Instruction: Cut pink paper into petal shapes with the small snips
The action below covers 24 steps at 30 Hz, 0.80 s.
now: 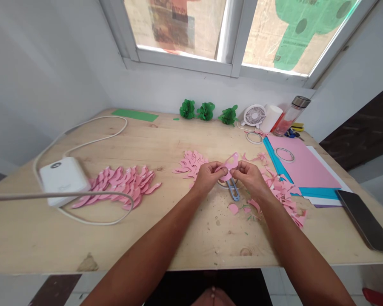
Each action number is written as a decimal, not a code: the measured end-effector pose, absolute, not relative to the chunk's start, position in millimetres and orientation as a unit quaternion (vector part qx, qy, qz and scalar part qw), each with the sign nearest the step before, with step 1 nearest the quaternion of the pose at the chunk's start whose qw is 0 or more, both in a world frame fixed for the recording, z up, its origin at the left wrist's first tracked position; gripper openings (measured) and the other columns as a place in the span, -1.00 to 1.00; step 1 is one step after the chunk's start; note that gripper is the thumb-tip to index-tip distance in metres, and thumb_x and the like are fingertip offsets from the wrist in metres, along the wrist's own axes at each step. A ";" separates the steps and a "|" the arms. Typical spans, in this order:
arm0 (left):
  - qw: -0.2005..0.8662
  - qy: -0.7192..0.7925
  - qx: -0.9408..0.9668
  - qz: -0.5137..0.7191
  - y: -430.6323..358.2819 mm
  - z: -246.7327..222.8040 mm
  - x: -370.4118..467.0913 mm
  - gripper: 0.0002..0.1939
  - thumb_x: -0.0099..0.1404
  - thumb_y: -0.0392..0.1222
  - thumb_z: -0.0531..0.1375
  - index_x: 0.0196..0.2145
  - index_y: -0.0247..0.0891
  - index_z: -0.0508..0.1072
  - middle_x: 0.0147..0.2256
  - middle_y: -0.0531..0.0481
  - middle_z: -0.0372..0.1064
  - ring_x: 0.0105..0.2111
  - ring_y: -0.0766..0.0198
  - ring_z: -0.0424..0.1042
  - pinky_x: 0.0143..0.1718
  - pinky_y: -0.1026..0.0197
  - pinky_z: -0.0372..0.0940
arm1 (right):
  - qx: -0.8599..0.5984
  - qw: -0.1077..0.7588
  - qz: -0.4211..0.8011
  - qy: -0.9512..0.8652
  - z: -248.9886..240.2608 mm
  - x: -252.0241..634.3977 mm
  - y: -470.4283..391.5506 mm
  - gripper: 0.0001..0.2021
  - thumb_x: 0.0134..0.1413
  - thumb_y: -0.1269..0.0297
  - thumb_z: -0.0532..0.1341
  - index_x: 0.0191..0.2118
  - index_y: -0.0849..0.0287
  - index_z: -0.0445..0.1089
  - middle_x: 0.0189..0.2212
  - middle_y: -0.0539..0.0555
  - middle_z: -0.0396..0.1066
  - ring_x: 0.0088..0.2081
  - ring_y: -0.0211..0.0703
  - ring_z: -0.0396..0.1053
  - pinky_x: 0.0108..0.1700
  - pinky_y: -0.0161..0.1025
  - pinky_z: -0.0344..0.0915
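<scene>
Both hands meet above the wooden table, right of the middle. My left hand (210, 175) pinches the left side of a curved pink paper piece (232, 160). Its right side is between the fingers of my right hand (249, 175). Under the fingers lies a blue-grey cutter or scissors-like tool (233, 192), partly hidden, with a ring of tape beneath it. Small pink cut shapes (193, 162) are heaped just left of my left hand. Pink offcuts (284, 193) are scattered to the right of my right hand.
A larger pink paper pile (124, 185) lies left, beside a white power bank (64, 178) with a looping cable. Three green paper pieces (206, 111), a small fan (254, 115) and a bottle (292, 117) stand behind. Paper sheets (309, 165) and a phone (367, 221) are right.
</scene>
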<state>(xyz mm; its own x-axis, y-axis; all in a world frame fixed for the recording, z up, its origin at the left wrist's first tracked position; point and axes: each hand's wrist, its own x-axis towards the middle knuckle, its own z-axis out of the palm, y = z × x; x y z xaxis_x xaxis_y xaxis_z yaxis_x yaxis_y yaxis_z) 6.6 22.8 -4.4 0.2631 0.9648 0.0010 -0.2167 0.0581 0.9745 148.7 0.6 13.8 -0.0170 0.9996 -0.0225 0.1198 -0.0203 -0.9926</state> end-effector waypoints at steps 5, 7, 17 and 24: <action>0.597 0.390 0.514 0.477 23.3 -5.4 6.5 -0.80 -0.07 -0.15 0.25 -0.61 -0.34 0.36 -0.64 0.13 0.19 -0.59 0.43 0.18 -0.55 0.35 0.12 | -0.522 0.448 0.486 -0.539 10.0 149.5 1.6 -0.79 -0.18 0.20 0.27 -0.39 0.19 0.33 -0.50 0.00 0.39 -0.47 -0.24 0.33 -0.46 -0.35 0.19; 0.589 0.395 0.521 0.475 23.7 -6.8 6.6 -0.78 -0.07 -0.13 0.25 -0.62 -0.34 0.35 -0.64 0.13 0.17 -0.60 0.43 0.17 -0.55 0.34 0.11 | -0.522 0.448 0.481 -0.543 9.4 149.5 1.6 -0.79 -0.17 0.19 0.27 -0.38 0.19 0.34 -0.49 0.00 0.40 -0.46 -0.24 0.34 -0.47 -0.35 0.19; 0.568 0.394 0.542 0.478 21.4 -4.7 7.6 -0.77 -0.03 -0.10 0.22 -0.62 -0.33 0.36 -0.64 0.12 0.19 -0.59 0.42 0.18 -0.55 0.34 0.09 | -0.539 0.447 0.461 -0.545 7.4 149.1 3.5 -0.82 -0.18 0.22 0.25 -0.42 0.19 0.35 -0.52 0.01 0.40 -0.48 -0.22 0.35 -0.51 -0.35 0.18; 0.546 0.403 0.566 0.469 21.7 -5.6 6.9 -0.80 0.01 -0.15 0.19 -0.63 -0.32 0.32 -0.65 0.14 0.18 -0.60 0.43 0.16 -0.55 0.35 0.06 | -0.545 0.444 0.468 -0.536 6.2 148.4 4.7 -0.84 -0.19 0.28 0.23 -0.39 0.21 0.36 -0.52 0.01 0.40 -0.49 -0.24 0.33 -0.51 -0.35 0.17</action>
<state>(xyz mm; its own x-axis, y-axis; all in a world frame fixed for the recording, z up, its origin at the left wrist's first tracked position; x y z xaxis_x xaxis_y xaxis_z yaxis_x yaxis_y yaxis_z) 6.9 21.7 -5.6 0.2368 0.9674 0.0899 -0.0566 -0.0787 0.9953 148.4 4.7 6.2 -0.0134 0.9993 -0.0346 0.1681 -0.0319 -0.9853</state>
